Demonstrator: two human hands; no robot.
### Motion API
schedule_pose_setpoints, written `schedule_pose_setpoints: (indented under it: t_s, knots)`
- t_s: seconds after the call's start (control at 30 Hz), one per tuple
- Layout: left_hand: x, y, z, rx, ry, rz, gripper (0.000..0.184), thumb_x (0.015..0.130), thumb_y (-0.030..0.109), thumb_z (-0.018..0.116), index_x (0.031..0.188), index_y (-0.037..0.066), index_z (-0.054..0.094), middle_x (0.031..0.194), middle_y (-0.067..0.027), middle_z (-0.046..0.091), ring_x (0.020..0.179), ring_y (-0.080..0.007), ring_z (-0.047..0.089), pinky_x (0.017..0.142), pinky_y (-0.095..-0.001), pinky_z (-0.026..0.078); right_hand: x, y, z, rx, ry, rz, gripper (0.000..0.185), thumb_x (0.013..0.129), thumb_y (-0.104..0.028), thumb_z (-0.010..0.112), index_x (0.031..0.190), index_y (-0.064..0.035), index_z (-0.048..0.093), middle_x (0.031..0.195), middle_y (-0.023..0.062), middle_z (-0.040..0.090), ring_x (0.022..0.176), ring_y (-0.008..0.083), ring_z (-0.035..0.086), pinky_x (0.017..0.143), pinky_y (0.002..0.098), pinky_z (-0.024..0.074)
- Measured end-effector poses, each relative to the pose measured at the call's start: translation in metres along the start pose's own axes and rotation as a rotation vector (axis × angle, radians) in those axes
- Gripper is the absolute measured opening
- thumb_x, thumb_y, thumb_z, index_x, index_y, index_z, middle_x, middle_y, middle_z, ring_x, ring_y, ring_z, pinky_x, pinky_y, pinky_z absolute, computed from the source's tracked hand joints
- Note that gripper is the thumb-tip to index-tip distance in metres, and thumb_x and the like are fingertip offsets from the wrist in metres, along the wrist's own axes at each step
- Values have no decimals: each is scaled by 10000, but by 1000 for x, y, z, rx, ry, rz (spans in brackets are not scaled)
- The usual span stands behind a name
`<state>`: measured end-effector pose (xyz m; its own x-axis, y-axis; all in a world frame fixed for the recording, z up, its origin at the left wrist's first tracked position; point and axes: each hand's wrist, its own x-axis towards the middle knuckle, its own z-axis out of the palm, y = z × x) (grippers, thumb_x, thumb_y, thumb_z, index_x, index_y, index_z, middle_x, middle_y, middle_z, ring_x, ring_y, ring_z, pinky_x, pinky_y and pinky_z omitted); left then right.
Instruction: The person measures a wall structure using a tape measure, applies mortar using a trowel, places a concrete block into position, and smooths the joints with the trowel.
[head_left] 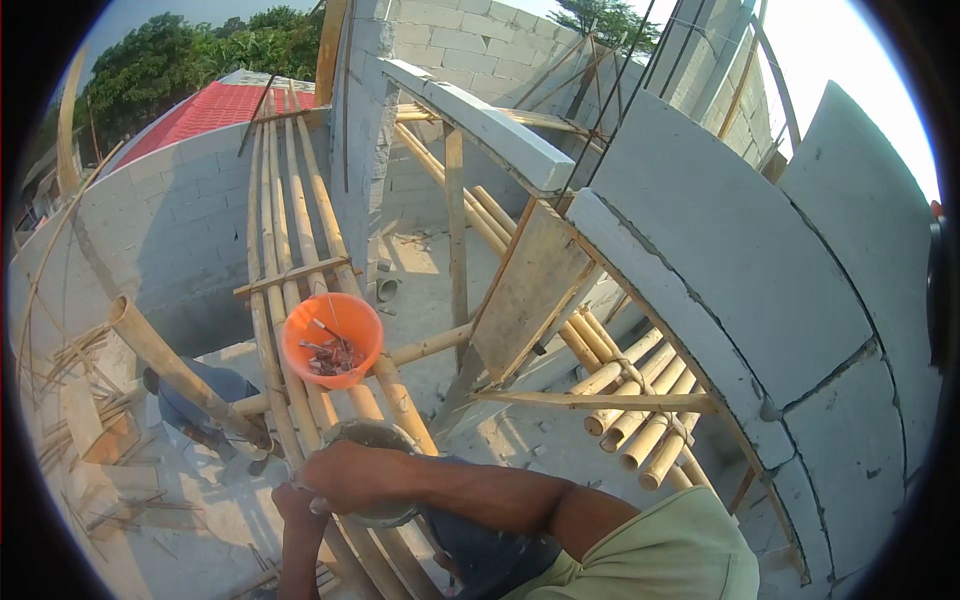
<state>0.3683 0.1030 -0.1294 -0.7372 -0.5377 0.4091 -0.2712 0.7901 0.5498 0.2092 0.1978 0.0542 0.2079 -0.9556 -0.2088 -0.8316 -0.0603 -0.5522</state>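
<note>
The person's right hand [345,475] is reaching across from a pale green sleeve [680,540], its fingers curling closed, and the left hand [297,503] is bending its fingers inward just beside it. A small pale object [319,506] is showing between the 2 hands, though I cannot tell which hand is gripping it or what it is. A round grey container [390,515] is sitting just beside the right hand, over the bamboo poles [402,405], with the right forearm hiding part of it. Farther along the same poles, near the hands but apart from them, an orange bucket [366,325] is standing with its mouth upward and is holding reddish-brown pieces [335,358] and a slim stick-like item [326,329]. Beyond the bucket, a wooden crosspiece [290,278] is lying across the poles. Below and to the left, another person in blue clothing [210,390] is appearing behind a thick slanting bamboo post [180,365]. On the right, a bundle of bamboo [650,400] is projecting beneath a grey block wall [740,220], while a red roof [225,125] and trees [160,70] are filling the upper left.
</note>
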Motion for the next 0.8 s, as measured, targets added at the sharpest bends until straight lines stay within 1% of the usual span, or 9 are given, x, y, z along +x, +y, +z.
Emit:
schedule_pose_setpoints:
  t_s: [0.13, 0.2, 0.33, 0.37, 0.4, 0.43, 0.63, 0.7, 0.8]
  knots:
    - [2, -3, -4, 180, -12, 25, 186, 732, 302, 769, 787, 130, 724, 787, -88, 711, 736, -321, 709, 625, -451, 514, -2, -2, -8, 49, -32, 63, 309, 875, -216, 701, 1060, 32, 688, 993, 232, 710, 971, 403, 692, 864, 481, 544]
    - [4, -10, -5, 387, -180, -213, 247, 746, 365, 770, 765, 121, 737, 790, -123, 715, 731, -338, 710, 626, -465, 521, -3, 0, -9, 69, -39, 84, 301, 869, -217, 704, 1046, 26, 694, 987, 228, 712, 966, 400, 693, 861, 478, 545]
    - [11, -18, -19, 454, -298, -293, 327, 803, 422, 736, 792, 95, 745, 783, -164, 717, 745, -362, 712, 647, -469, 532, 0, 4, -7, 45, -10, 68, 284, 868, -229, 696, 1022, 10, 702, 967, 225, 714, 947, 396, 695, 843, 480, 546]
    - [12, -25, -15, 481, -364, -356, 272, 757, 343, 787, 910, 122, 748, 849, -142, 732, 819, -342, 717, 712, -461, 538, 0, 6, -6, 42, 0, 55, 284, 871, -235, 693, 1023, 5, 703, 957, 223, 715, 935, 397, 696, 834, 481, 548]
    - [12, -31, -13, 509, -433, -423, 348, 710, 265, 838, 1027, 150, 752, 914, -120, 747, 893, -323, 722, 777, -453, 544, 0, 8, -3, 43, -4, 36, 284, 871, -235, 693, 1023, 5, 703, 957, 223, 715, 935, 397, 696, 834, 481, 548]
    - [11, -35, -11, 522, -428, -440, 348, 710, 265, 838, 1027, 150, 752, 914, -120, 747, 893, -323, 722, 777, -453, 544, 1, 11, 0, 30, 27, 20, 288, 871, -236, 692, 1033, 3, 700, 947, 222, 714, 927, 397, 696, 830, 481, 548]
    - [13, -35, -30, 329, -446, -407, 360, 701, 300, 851, 997, 121, 753, 929, -116, 746, 936, -321, 711, 824, -449, 540, 6, 10, 0, 35, 1, 7, 316, 887, -254, 703, 1078, -4, 688, 953, 220, 710, 930, 402, 691, 838, 486, 544]
    - [9, -40, -41, 290, -413, -243, 369, 809, 409, 767, 907, 54, 731, 849, -180, 725, 832, -362, 713, 752, -476, 545, 4, 8, 1, 28, -18, 25, 324, 894, -260, 705, 1090, -3, 685, 961, 220, 708, 941, 403, 689, 847, 488, 542]
    - [8, -35, -53, 314, -464, -345, 359, 769, 368, 807, 922, 52, 727, 871, -178, 725, 876, -357, 708, 784, -464, 542, -1, 5, 3, 10, 17, -27, 328, 908, -263, 700, 1105, -1, 681, 971, 219, 709, 945, 408, 689, 853, 490, 542]
